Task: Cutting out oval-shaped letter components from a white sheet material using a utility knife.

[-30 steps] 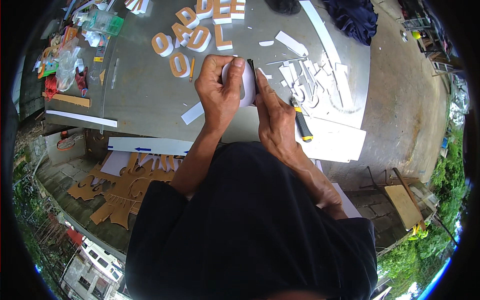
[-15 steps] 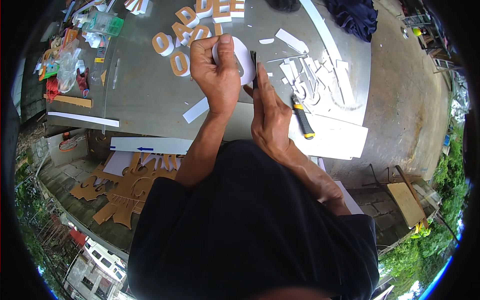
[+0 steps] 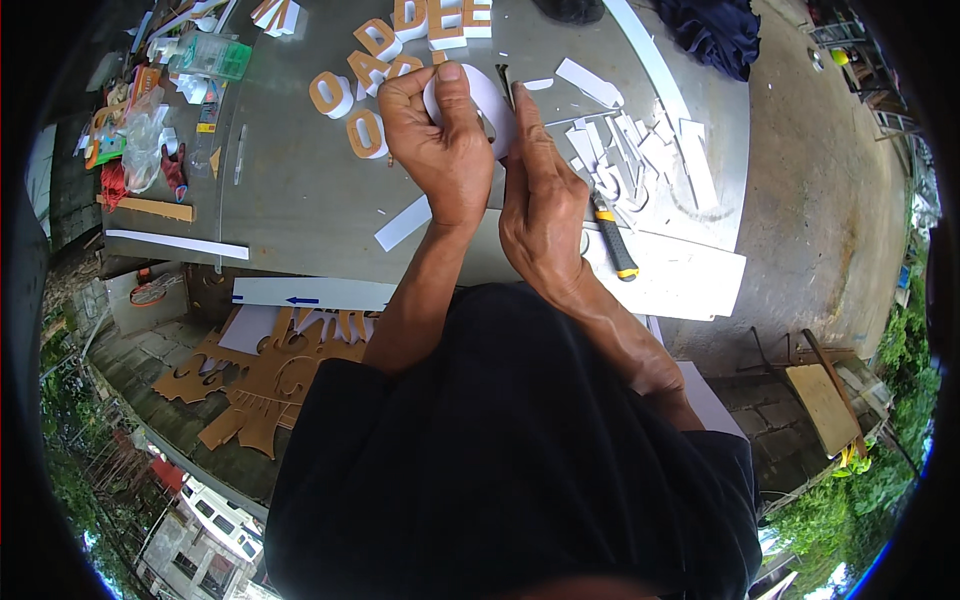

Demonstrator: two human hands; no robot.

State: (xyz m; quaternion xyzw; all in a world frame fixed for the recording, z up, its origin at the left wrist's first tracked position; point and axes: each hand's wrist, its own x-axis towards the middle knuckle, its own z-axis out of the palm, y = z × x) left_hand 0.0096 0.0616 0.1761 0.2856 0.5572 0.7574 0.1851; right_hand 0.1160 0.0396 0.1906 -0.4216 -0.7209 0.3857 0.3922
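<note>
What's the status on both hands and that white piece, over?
Left hand grips white cut-out piece. Right hand against its edge, thin dark tool at fingertips. Utility knife lies beside right wrist.

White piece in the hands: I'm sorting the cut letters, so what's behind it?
Grey table and tan letters show around the white piece; whatever lies directly behind is covered.

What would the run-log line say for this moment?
left hand: grips white rounded foam piece | right hand: presses dark thin tool to its edge | yellow-black utility knife: on grey table

white foam piece half-hidden by hands
</note>
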